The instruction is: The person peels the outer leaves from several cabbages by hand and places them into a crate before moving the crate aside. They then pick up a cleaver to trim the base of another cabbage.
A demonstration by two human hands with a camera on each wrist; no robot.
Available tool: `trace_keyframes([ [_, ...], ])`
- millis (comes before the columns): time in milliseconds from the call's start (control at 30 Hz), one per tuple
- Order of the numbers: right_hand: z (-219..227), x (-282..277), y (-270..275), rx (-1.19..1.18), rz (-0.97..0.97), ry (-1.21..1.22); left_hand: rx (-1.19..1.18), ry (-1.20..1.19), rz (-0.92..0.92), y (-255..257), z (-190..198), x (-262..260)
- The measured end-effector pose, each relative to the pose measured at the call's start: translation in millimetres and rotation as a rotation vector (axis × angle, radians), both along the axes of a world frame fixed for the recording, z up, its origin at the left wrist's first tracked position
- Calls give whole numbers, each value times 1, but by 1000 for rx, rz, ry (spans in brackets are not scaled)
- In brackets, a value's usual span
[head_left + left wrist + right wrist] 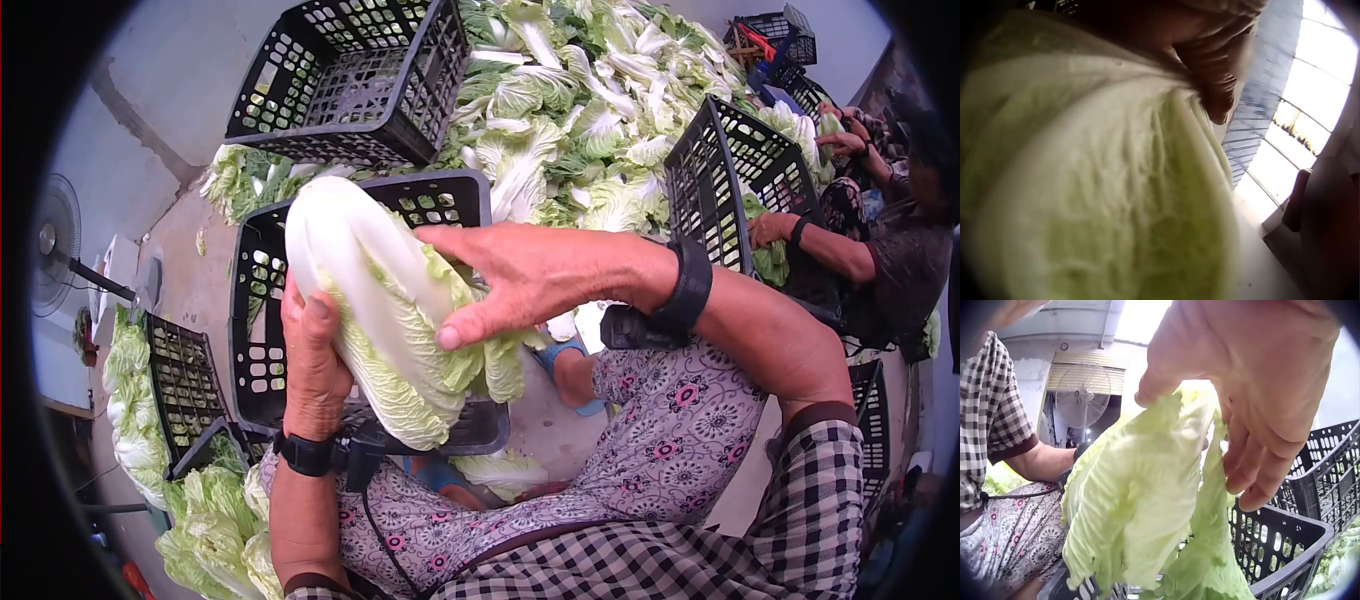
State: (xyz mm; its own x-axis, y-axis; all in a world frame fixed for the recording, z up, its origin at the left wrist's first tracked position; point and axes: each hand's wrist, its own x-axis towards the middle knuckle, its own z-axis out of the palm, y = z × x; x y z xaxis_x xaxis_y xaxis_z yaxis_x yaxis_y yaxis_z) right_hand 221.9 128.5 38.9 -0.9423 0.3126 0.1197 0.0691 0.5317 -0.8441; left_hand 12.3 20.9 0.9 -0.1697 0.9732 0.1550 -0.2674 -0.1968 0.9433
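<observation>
A napa cabbage point(385, 300), white at its stem end and pale green toward the leaves, is held tilted above a black crate point(470, 190). My left hand point(315, 345) grips its left side near the stem, the fingers partly hidden. Across the leafy side reaches my right hand point(530, 275), thumb on the near face and fingers round the far one. In the right wrist view the thumb and fingers of the right hand point(1241, 375) straddle the cabbage point(1135, 500); a loose outer leaf point(1210, 550) hangs below the fingers.
A large heap of cabbage leaves point(590, 110) lies behind the crate. Another black crate point(350, 80) stands on it at the back. On the right, a second person point(900, 230) handles cabbage beside a tilted crate point(740, 170). Cabbages point(210, 530) and a fan point(58, 235) are at left.
</observation>
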Motion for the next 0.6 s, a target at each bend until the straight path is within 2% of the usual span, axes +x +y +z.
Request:
trace_keyframes([
  [67, 1, -2, 0, -106, 42, -26, 6, -87, -56, 2, -8, -2],
  [167, 11, -4, -5, -198, -88, 52, -57, -236, -154, 1, -11, -10],
  [200, 12, -4, -6, -228, -133, 70, -79, -195, -100, 3, -6, -7],
  [300, 21, -2, 3, -9, -287, -36, -72, -62, -42, 8, 0, -3],
  [400, 13, 1, 11, 121, -295, -70, -22, 53, 15, 2, 12, -1],
  [500, 17, 2, 9, 8, -265, -67, -30, 90, 6, 0, 18, 1],
  [533, 16, 3, 9, -16, -200, -70, -41, 80, 2, 1, 15, 1],
  [600, 8, 4, 8, 51, -154, -50, -44, 41, -41, 2, 11, 0],
])
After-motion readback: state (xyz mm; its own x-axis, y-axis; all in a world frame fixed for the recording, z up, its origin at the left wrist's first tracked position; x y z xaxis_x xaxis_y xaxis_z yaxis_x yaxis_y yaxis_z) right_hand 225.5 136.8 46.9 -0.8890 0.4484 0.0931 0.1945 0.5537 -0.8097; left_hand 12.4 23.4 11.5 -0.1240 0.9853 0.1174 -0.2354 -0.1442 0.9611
